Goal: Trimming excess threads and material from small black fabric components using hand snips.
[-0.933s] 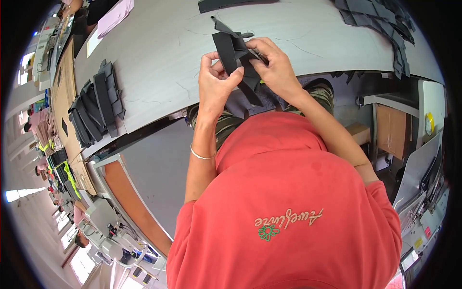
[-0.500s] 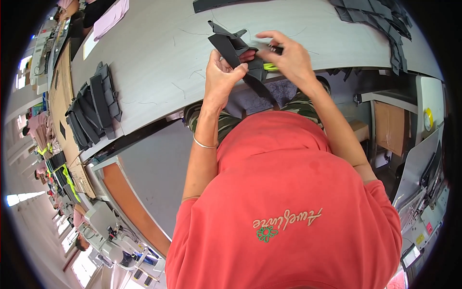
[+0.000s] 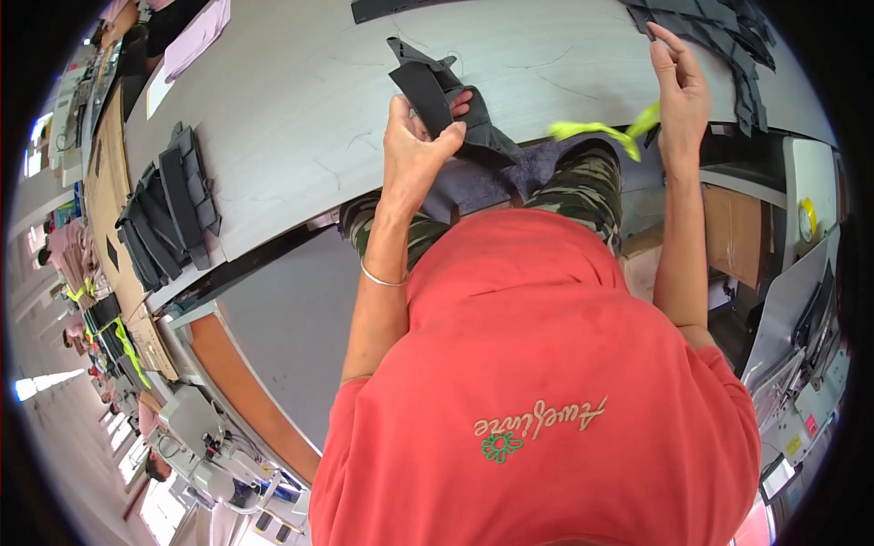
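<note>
A dark grey folded fabric piece (image 3: 421,94) is in my left hand (image 3: 414,150), pinched between thumb and fingers above the table's near edge. Its lower part hangs over the edge toward my lap. Far to the right, my right hand (image 3: 685,105) is raised with its fingers bent and thumb pressed toward them. From its palm side trails a neon yellow-green fabric strip (image 3: 596,130), swinging out to the left. Something small and dark shows at the fingertips, and another dark bit beside the palm; neither can be made out.
Dark fabric pieces (image 3: 719,36) lie piled at the far right of the pale table (image 3: 300,118). Another dark stack (image 3: 173,205) sits at its left end. Pink sheets (image 3: 196,41) lie at the upper left. Loose threads are scattered about. A cardboard box (image 3: 733,232) stands below right.
My right hand has moved away to the right from the fabric piece, and the neon strip has swung out with it. My left hand keeps its hold, nearly still.
</note>
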The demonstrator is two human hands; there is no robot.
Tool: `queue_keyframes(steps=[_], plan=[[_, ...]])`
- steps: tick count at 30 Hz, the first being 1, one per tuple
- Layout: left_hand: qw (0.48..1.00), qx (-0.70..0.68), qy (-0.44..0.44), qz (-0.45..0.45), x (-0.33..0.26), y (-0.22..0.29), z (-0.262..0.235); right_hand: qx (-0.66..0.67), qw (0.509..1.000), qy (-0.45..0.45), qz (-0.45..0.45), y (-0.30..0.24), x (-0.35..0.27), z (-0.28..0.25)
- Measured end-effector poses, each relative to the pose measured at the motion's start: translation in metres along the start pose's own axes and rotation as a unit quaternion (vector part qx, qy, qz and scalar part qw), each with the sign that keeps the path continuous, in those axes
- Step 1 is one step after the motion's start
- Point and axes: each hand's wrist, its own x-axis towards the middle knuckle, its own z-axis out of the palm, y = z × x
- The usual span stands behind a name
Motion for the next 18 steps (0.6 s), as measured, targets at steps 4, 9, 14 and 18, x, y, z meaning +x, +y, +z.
queue_keyframes(steps=[4,9,14,18], plan=[[1.000,0.022,0.000,-0.001,0.003,-0.002,0.005,-0.044,0.980,-0.173,-0.088,-0.012,-0.028,0.015],[0.999,0.033,0.001,0.009,0.004,-0.003,0.010,-0.152,0.934,-0.279,-0.163,-0.018,-0.068,0.046],[0.999,0.037,0.007,0.013,0.002,-0.003,0.011,-0.214,0.913,-0.266,-0.224,-0.016,-0.073,0.053],[0.999,0.048,0.005,0.024,0.002,-0.006,0.013,-0.230,0.906,-0.263,-0.239,-0.012,-0.075,0.054]])
